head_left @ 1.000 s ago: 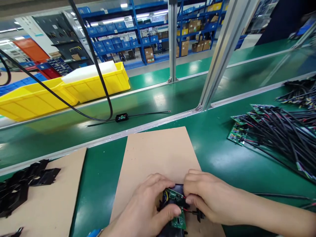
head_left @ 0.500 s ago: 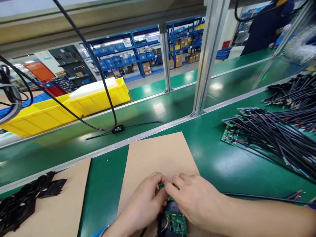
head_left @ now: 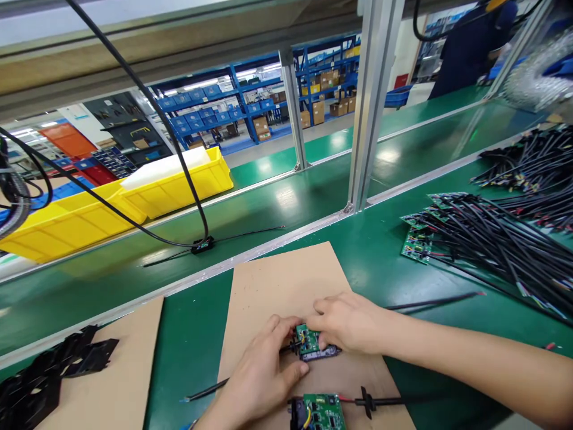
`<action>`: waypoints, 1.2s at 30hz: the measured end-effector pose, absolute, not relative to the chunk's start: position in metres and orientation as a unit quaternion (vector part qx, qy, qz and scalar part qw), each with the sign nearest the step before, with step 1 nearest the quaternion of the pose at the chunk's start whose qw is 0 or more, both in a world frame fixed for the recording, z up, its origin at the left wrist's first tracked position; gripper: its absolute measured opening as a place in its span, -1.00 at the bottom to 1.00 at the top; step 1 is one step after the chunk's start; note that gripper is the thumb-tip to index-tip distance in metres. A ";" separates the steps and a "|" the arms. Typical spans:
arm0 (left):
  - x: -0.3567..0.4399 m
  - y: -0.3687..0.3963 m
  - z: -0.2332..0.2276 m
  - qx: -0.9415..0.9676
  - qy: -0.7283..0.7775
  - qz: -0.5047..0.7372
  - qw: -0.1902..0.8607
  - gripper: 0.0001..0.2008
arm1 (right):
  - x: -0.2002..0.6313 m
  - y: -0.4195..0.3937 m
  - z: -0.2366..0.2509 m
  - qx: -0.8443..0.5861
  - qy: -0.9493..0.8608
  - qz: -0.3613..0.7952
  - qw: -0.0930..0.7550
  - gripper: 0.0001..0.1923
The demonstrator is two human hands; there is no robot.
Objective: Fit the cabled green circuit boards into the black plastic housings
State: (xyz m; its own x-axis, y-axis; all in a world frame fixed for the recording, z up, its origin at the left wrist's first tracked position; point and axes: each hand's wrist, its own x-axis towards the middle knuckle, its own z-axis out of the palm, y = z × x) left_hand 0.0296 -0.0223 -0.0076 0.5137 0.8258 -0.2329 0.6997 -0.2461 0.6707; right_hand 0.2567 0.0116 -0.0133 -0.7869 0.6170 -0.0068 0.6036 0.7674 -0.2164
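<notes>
A small green circuit board (head_left: 308,338) sits in a shallow housing (head_left: 320,353) on the cardboard sheet. My left hand (head_left: 268,361) grips its left end, thumb at the near edge and fingers at the far edge, with a black cable (head_left: 208,391) running out under the hand. On the right end, my right hand (head_left: 347,325) presses its fingers and thumb to the board; another black cable (head_left: 439,300) leads away behind the wrist. Nearer to me lies a second green board (head_left: 323,411) in a black housing, with a black grommet (head_left: 367,402) on its cable.
Cardboard (head_left: 277,280) covers the green bench before me. Black plastic parts (head_left: 40,382) lie on another sheet at left. Several wired boards (head_left: 483,233) are piled at right. Beyond the metal rail are a wired unit (head_left: 202,245) and yellow bins (head_left: 179,188). A person (head_left: 470,54) stands far right.
My right hand has moved up and right, my left slightly left, baring the board between them. The nearer board's right-hand cable and grommet now show. The view has shifted slightly.
</notes>
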 end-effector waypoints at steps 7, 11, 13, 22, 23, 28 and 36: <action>0.032 -0.018 -0.014 0.785 0.515 0.082 0.334 -0.51 | 0.261 0.022 -0.007 -0.270 -0.954 0.122 0.033 -0.84; 0.031 -0.018 -0.015 0.785 0.517 0.081 0.333 -0.51 | 0.260 0.031 -0.006 -0.267 -0.953 0.144 0.014 -0.74; 0.029 -0.018 -0.017 0.784 0.517 0.090 0.331 -0.50 | 0.259 0.036 -0.004 -0.264 -0.951 0.163 0.016 -0.65; 0.028 -0.016 -0.015 0.767 0.510 0.110 0.374 -0.48 | 0.255 0.044 0.003 -0.235 -0.929 0.284 0.022 -0.71; 0.028 -0.016 -0.014 0.767 0.508 0.109 0.375 -0.49 | 0.253 0.045 0.004 -0.227 -0.929 0.292 0.019 -0.70; 0.027 -0.016 -0.015 0.766 0.517 0.108 0.366 -0.50 | 0.245 0.043 0.001 -0.266 -0.938 0.221 -0.019 -0.77; 0.026 -0.016 -0.014 0.775 0.505 0.097 0.368 -0.50 | 0.238 0.027 -0.013 -0.317 -0.933 0.168 -0.012 -0.89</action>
